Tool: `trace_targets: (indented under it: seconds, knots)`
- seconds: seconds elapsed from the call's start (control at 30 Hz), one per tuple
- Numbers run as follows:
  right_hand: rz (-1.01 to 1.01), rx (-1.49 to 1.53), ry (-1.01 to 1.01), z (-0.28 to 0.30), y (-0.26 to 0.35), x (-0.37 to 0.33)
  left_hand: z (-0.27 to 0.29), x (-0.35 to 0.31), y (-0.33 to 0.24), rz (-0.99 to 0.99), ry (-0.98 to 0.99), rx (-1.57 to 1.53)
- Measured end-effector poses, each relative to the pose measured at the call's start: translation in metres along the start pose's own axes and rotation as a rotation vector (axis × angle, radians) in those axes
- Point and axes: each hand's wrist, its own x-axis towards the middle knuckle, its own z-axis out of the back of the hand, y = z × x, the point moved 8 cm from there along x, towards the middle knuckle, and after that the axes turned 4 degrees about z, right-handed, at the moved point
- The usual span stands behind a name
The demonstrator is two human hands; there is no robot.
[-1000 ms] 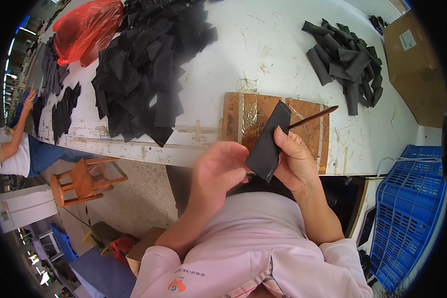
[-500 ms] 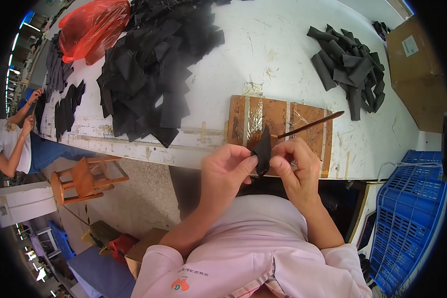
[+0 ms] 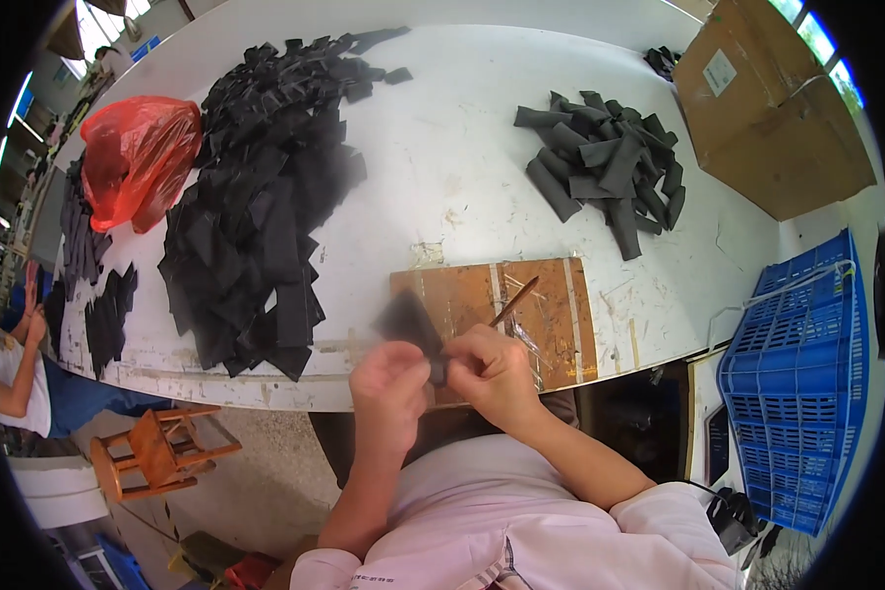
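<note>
The front edge of the white table runs in a curve just before the person's body, and both hands work close to this edge, above the near part of a brown board with shiny tape strips. The black cloth piece is between the hands and leans up to the left over the board's left part; it is blurred. The right hand pinches its lower end with thumb and fingertips pressed together. The left hand is beside it with bent fingers, but it is blurred, and I cannot tell whether it grips the cloth. A thin brown stick rises behind the right hand; its lower end is hidden. Beyond the board, a wide stretch of table top gives room between two piles. On the left, the large pile of dark cloth comes near to the front edge, with a red plastic bag next to it. On the right lies a smaller pile of rolled pieces, and behind it a cardboard box limits this side. A blue crate stands past the table's right end.
</note>
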Motion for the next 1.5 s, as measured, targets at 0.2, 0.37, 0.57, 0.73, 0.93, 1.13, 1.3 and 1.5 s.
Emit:
trace_targets:
  seconds: [0.2,0.37,0.57,0.73,0.93,1.13,1.3,1.5]
  knots:
    - [-1.069,1.467,0.314,-0.055,-0.023,-0.042,0.004,0.001,-0.006,-0.054,-0.081,0.272]
    - [-0.939,1.477,0.32,-0.056,-0.016,-0.029,-0.003,-0.007,-0.03,-0.589,-0.269,0.612]
    - [-0.847,1.367,0.298,-0.04,-0.013,-0.026,-0.033,-0.015,-0.013,0.071,0.32,-0.064]
    - [-0.472,1.391,0.229,-0.011,0.023,-0.002,-0.065,-0.042,-0.023,0.15,0.532,-0.34]
    - [0.023,0.56,0.107,0.04,0.034,0.02,-0.079,-0.05,-0.049,-0.921,0.088,0.856]
    - [0.04,0.26,0.08,0.087,0.058,0.055,-0.116,-0.024,-0.055,-0.209,0.46,-0.107]
    - [-0.442,0.882,0.235,0.07,0.021,0.079,-0.155,-0.018,-0.062,0.273,0.852,-0.639]
    - [-0.841,1.245,0.291,0.015,-0.058,0.021,-0.097,0.042,0.023,0.543,0.567,-0.708]
